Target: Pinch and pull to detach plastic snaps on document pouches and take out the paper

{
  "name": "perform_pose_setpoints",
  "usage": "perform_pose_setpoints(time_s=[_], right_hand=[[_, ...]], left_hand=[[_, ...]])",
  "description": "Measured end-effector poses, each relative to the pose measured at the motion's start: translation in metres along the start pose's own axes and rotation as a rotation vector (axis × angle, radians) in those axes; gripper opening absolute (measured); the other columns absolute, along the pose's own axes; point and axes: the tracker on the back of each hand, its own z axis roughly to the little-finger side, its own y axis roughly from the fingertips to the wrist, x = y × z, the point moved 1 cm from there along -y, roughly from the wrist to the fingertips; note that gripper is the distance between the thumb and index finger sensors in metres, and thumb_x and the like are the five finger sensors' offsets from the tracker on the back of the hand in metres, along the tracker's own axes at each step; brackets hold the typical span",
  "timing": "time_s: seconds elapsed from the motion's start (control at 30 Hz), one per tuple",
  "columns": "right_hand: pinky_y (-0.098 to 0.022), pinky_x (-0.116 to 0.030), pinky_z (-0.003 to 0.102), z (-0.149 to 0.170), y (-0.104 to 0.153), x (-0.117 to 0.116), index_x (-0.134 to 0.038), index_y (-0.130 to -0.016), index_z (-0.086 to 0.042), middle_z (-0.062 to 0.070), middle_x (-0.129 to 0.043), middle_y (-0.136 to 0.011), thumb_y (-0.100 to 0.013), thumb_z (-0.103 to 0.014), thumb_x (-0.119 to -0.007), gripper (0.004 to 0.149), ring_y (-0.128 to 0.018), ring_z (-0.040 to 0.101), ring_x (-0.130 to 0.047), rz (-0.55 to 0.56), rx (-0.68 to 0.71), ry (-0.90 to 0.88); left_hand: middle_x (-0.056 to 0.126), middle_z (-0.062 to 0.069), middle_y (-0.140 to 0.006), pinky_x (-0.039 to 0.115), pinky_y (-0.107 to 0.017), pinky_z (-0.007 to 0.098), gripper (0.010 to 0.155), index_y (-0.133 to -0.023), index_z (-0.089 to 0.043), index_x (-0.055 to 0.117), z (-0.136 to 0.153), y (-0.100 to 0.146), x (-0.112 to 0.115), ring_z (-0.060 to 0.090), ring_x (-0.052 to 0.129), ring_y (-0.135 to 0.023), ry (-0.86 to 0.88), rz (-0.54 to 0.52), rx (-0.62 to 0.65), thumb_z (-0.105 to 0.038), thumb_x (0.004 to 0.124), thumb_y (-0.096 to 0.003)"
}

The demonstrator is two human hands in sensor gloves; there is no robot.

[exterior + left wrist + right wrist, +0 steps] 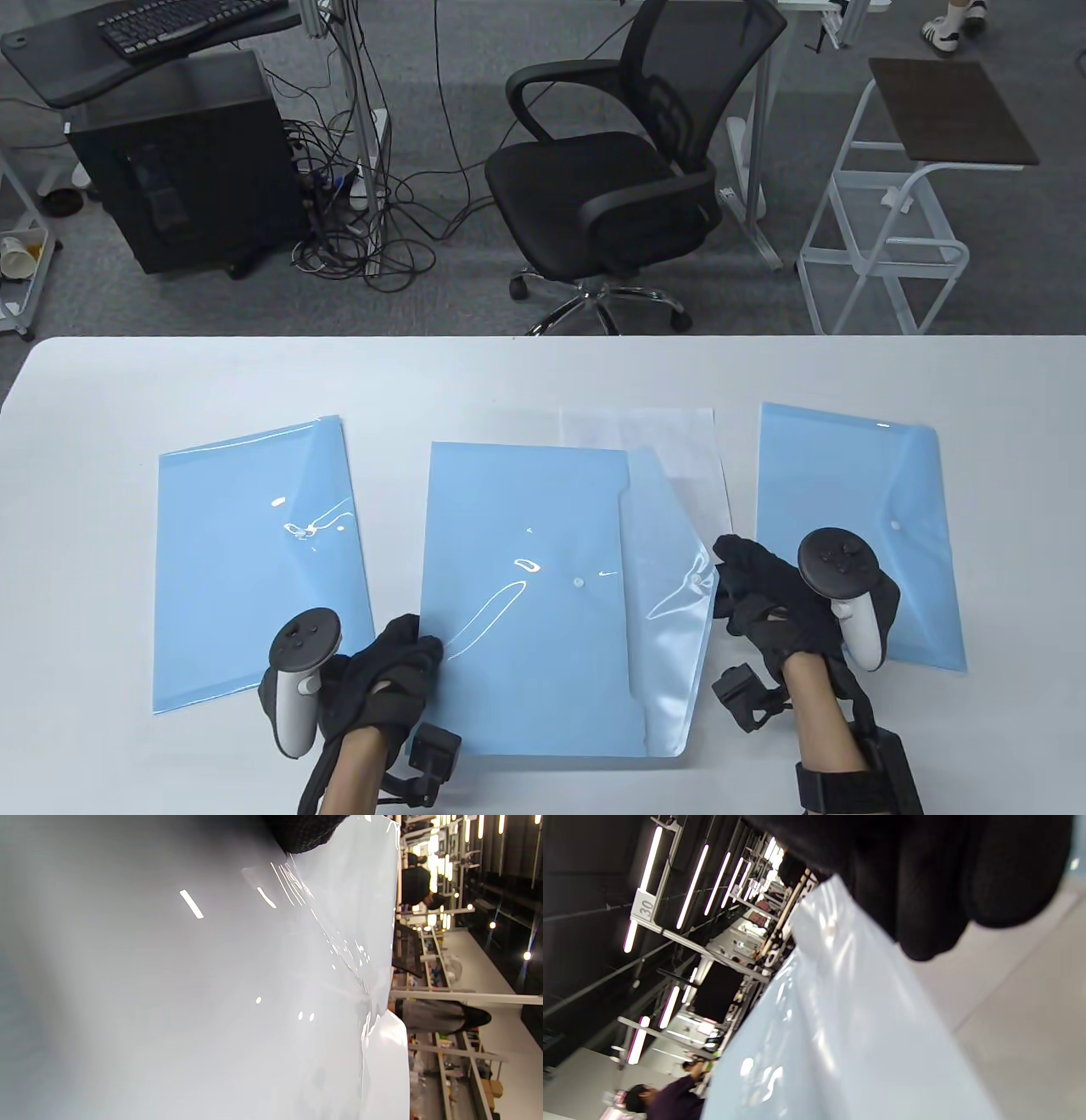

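Note:
Three blue document pouches lie on the white table (543, 373). The middle pouch (526, 594) has its flap (670, 577) swung out to the right, and its snap stud (578, 584) is bare. My right hand (731, 586) pinches the flap's tip; in the right wrist view its fingers (925, 878) sit over the glossy flap (840, 1005). My left hand (407, 654) presses on the pouch's near left corner, and a fingertip (305, 832) touches the pouch (212, 984). A white paper (679, 441) lies partly under the pouch's far right corner.
The left pouch (254, 560) lies with its flap folded over. The right pouch (857, 526) is snapped closed, partly under my right hand's tracker. Beyond the table's far edge stand an office chair (628, 170), a computer tower (187, 161) and a white cart (899, 212).

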Motion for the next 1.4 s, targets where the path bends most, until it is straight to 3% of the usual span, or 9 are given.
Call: perform_pose_setpoints(time_s=[0.17,0.33,0.53,0.67,0.87,1.2,1.4], right_hand=[[-0.039,-0.087,0.058,0.004,0.001,-0.017,-0.066,-0.102,0.003,0.028,-0.094,-0.086,-0.055,-0.015,-0.068,0.051,-0.06,0.046,-0.101,-0.093,0.026,-0.093],[-0.048,-0.079,0.066,-0.01,0.002,-0.037,-0.064,-0.105,-0.001,0.032,-0.083,-0.098,-0.056,-0.016,-0.068,0.051,-0.075,0.055,-0.09,-0.181,0.087,-0.048],[-0.055,-0.064,0.076,-0.03,0.005,-0.076,-0.055,-0.11,-0.003,0.037,-0.059,-0.112,-0.057,-0.018,-0.068,0.056,-0.091,0.066,-0.065,-0.28,0.145,0.219],[-0.057,-0.052,0.081,-0.034,0.004,-0.11,-0.045,-0.112,-0.006,0.037,-0.04,-0.117,-0.058,-0.021,-0.067,0.06,-0.096,0.07,-0.047,-0.342,0.157,0.445],[-0.06,-0.04,0.084,-0.025,0.003,-0.141,-0.038,-0.114,-0.012,0.033,-0.027,-0.119,-0.059,-0.024,-0.065,0.062,-0.098,0.07,-0.032,-0.349,0.177,0.647],[-0.06,-0.037,0.084,-0.013,0.002,-0.165,-0.041,-0.114,-0.011,0.034,-0.025,-0.119,-0.059,-0.027,-0.064,0.062,-0.098,0.07,-0.028,-0.372,0.161,0.812],[-0.059,-0.031,0.085,-0.01,-0.001,-0.168,-0.04,-0.113,-0.009,0.036,-0.02,-0.118,-0.059,-0.026,-0.064,0.062,-0.095,0.072,-0.019,-0.4,0.129,0.762]], left_hand=[[0.088,0.007,-0.084,0.093,-0.038,0.035,0.045,-0.1,-0.01,0.06,0.002,-0.003,0.003,0.023,0.104,-0.051,-0.029,0.0,-0.014,-0.02,0.066,-0.0564],[0.087,0.007,-0.085,0.093,-0.038,0.035,0.045,-0.1,-0.01,0.06,0.005,-0.006,0.004,0.024,0.104,-0.052,-0.048,-0.004,-0.034,-0.02,0.066,-0.0564],[0.087,0.008,-0.085,0.093,-0.039,0.036,0.045,-0.1,-0.009,0.059,0.008,-0.009,0.006,0.024,0.104,-0.053,-0.055,0.001,-0.052,-0.02,0.065,-0.0565],[0.086,0.008,-0.086,0.092,-0.04,0.037,0.045,-0.101,-0.009,0.058,0.01,-0.011,0.007,0.026,0.103,-0.053,-0.064,0.001,-0.067,-0.019,0.064,-0.0568],[0.085,0.009,-0.086,0.092,-0.04,0.037,0.045,-0.101,-0.009,0.058,0.012,-0.013,0.007,0.026,0.103,-0.054,-0.089,-0.012,-0.085,-0.019,0.064,-0.0571],[0.085,0.009,-0.087,0.092,-0.041,0.038,0.046,-0.101,-0.008,0.058,0.016,-0.018,0.011,0.027,0.103,-0.055,-0.133,-0.014,-0.119,-0.019,0.064,-0.0573],[0.085,0.009,-0.087,0.092,-0.041,0.038,0.046,-0.101,-0.008,0.058,0.016,-0.017,0.012,0.027,0.103,-0.056,-0.145,-0.021,-0.128,-0.019,0.064,-0.0573]])
